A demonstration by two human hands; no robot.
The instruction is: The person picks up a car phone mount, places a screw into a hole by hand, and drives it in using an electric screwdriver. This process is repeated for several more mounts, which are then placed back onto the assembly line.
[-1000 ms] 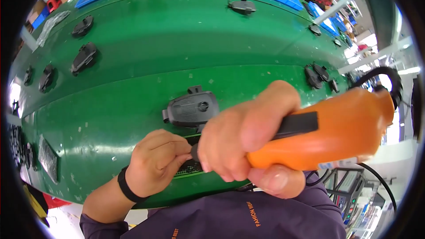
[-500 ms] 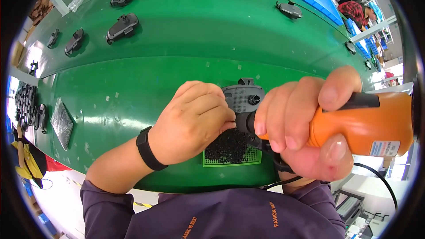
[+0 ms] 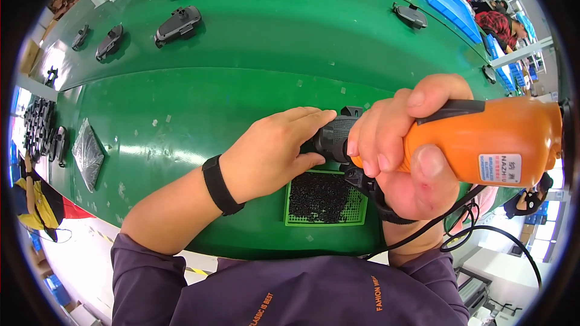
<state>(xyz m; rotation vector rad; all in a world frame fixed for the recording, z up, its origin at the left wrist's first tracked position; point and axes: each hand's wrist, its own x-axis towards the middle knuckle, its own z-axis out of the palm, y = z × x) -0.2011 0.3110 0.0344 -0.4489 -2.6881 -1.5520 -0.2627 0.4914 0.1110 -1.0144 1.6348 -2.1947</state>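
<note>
My right hand (image 3: 389,136) is wrapped round an orange electric screwdriver (image 3: 477,136), which lies sideways with its dark nose toward the left. Under that nose is a dark grey plastic housing (image 3: 343,123), mostly covered by my hands and the tool. My left hand (image 3: 272,145) grips the housing's left side, fingers along the far edge and thumb on the near one. The screwdriver's tip is hidden, so contact cannot be made out. Just nearer to me sits a green mesh tray (image 3: 326,224) holding a heap of small black screws (image 3: 317,196).
Several similar grey housings (image 3: 179,25) lie on the green table (image 3: 241,54). At the left are a clear plastic bag (image 3: 89,156) and stacked black parts (image 3: 39,124). A blue tray (image 3: 447,3) stands far right. The screwdriver's black cable (image 3: 417,238) runs below my right arm. Other people are beyond.
My left hand has gone from pinched fingers near the screwdriver's nose to a wider hold on the housing. The screwdriver has tilted slightly, and the view has shifted a little.
</note>
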